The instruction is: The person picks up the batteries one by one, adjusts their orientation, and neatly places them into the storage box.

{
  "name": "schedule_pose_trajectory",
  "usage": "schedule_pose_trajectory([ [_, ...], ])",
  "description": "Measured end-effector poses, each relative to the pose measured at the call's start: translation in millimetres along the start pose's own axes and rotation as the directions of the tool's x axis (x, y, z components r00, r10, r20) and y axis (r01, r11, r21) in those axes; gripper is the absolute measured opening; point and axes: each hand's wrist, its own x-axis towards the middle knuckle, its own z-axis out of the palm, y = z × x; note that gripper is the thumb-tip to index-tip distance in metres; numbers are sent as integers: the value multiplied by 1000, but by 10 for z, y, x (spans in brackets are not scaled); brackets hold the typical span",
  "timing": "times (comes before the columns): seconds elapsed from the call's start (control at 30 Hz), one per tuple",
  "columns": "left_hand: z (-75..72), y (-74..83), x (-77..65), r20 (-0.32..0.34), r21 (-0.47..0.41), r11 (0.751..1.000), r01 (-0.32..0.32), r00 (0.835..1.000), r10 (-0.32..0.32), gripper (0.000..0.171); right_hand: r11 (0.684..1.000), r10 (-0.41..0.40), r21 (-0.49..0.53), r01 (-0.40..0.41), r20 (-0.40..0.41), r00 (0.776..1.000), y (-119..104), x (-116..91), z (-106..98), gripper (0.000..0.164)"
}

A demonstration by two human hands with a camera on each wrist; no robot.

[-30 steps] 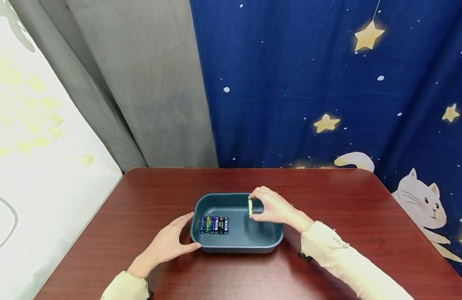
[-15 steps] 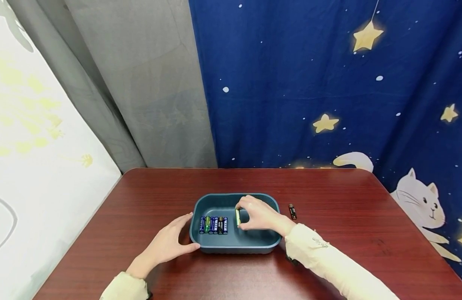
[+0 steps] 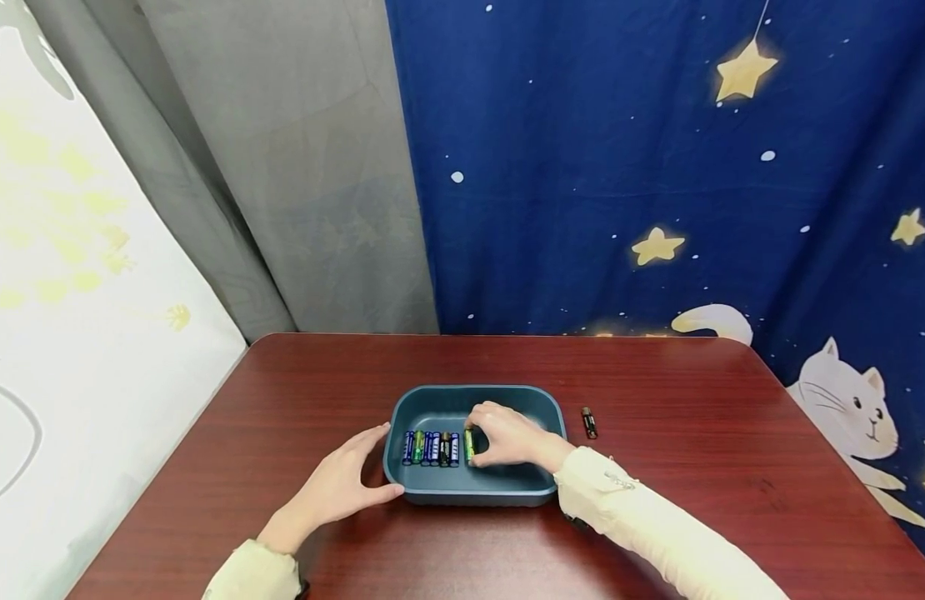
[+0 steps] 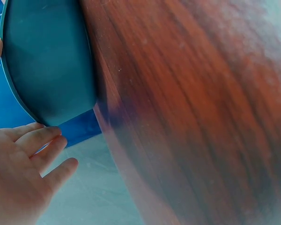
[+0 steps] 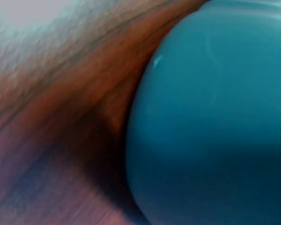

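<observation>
A blue-green plastic basin (image 3: 507,498) sits on the table. My left hand (image 3: 340,481) rests against its left end, thumb and fingers spread with the tips at the rim; the left wrist view shows those straight fingers (image 4: 46,136) by the basin wall (image 4: 47,61). Inside, my right hand (image 3: 510,435) pinches a green and yellow battery (image 3: 469,447) upright in view, low over the basin floor. To its left lies a row of several batteries (image 3: 436,448), mostly blue, with one green and one black. The right wrist view holds only the basin's outer wall (image 5: 206,103), no hand.
A single black battery (image 3: 589,422) lies on the reddish-brown table (image 3: 312,383), right of the basin. Behind the table's far edge hang a grey curtain (image 3: 297,167) and a blue starry curtain (image 3: 552,167). A white patterned cloth (image 3: 72,375) is at the left.
My right hand has carried the green battery leftward and down into the basin, close to the row. The black battery at the right has come into full view. My left hand stays put.
</observation>
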Motion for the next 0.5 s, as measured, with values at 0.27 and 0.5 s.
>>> schedule_pose_trajectory([
  [0.27,-3,6,5,-1,-3,1000,0,1000,0,87,999,18,-33,-17,28,999,-18,23,31,43],
  [0.5,1,1,4,0,-4,1000,0,1000,0,87,999,32,-14,-31,64,997,-37,15,27,48],
])
